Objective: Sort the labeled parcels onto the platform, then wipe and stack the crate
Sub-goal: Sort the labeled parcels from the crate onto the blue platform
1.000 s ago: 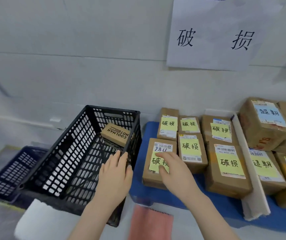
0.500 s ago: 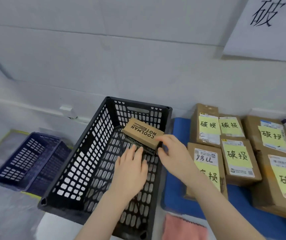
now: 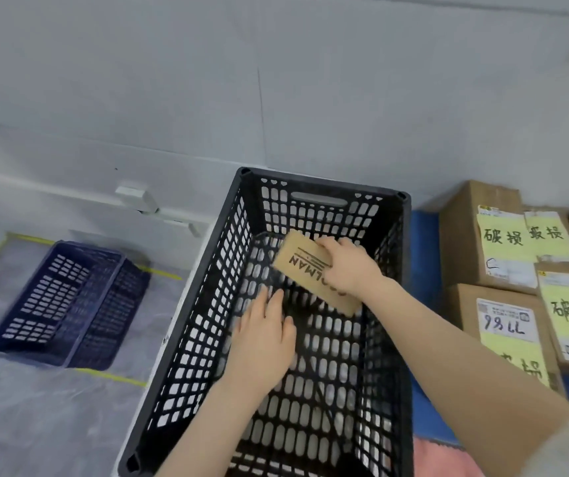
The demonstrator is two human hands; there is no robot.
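White wall [image 3: 276, 80] behind. The black crate [image 3: 207, 304] stands before me, labelled parcels [image 3: 482, 263] on the blue platform [image 3: 424, 253] to its right, a blue crate [image 3: 66, 304] on the floor [image 3: 35, 425] at left. Inside the black crate, my right fingers [image 3: 331, 246] grip the small brown parcel [image 3: 297, 266]; my left fingers [image 3: 269, 304] lie straight and empty near it.

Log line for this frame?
right hand: grips small box inside black crate | left hand: empty, in crate | parcels: on blue platform

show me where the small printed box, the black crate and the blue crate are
small printed box [image 3: 298, 266], head view, printed top face
black crate [image 3: 321, 184], head view, far rim above the handle slot
blue crate [image 3: 111, 304], head view, its right side wall
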